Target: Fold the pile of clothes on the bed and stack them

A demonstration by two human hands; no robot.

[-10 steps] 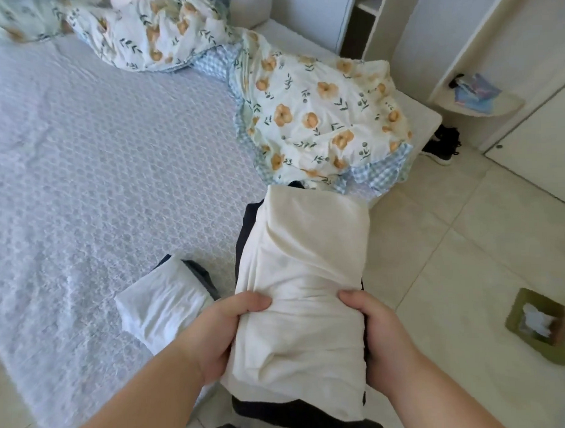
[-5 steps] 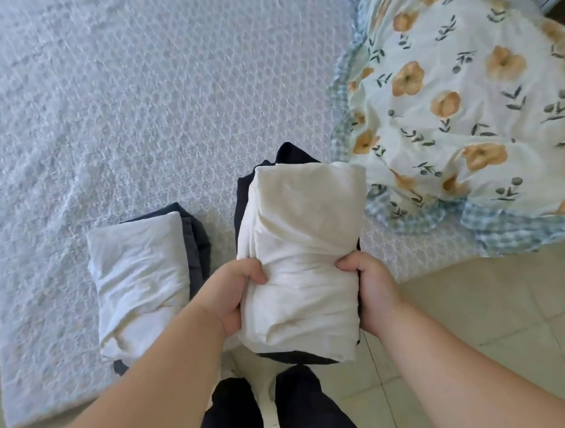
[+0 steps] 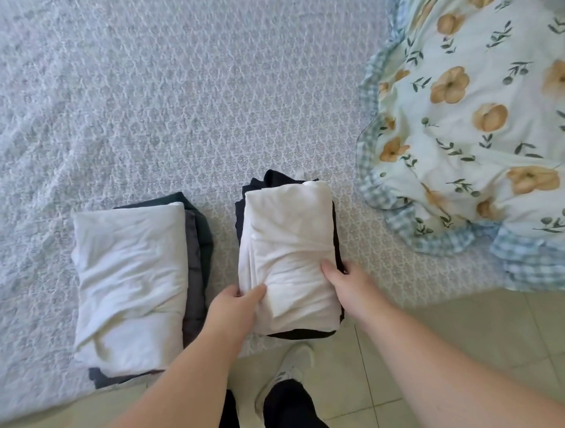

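A stack of folded clothes (image 3: 288, 233), cream-white on top with dark garments beneath, sits at the near edge of the bed (image 3: 175, 105). My left hand (image 3: 236, 306) grips its near left side, thumb on the cream cloth. My right hand (image 3: 347, 282) grips its near right side, fingers down along the dark layers. A second stack (image 3: 130, 283) lies to the left: a folded white garment over grey and dark ones, untouched.
A floral quilt with a blue checked border (image 3: 476, 127) is bunched at the right of the bed. The pale tiled floor (image 3: 439, 330) runs along the bottom, where my dark trouser legs and a white shoe (image 3: 286, 370) show.
The stack in my hands has moved from over the floor edge onto the bed beside the other stack. My view has tilted down onto the bed.
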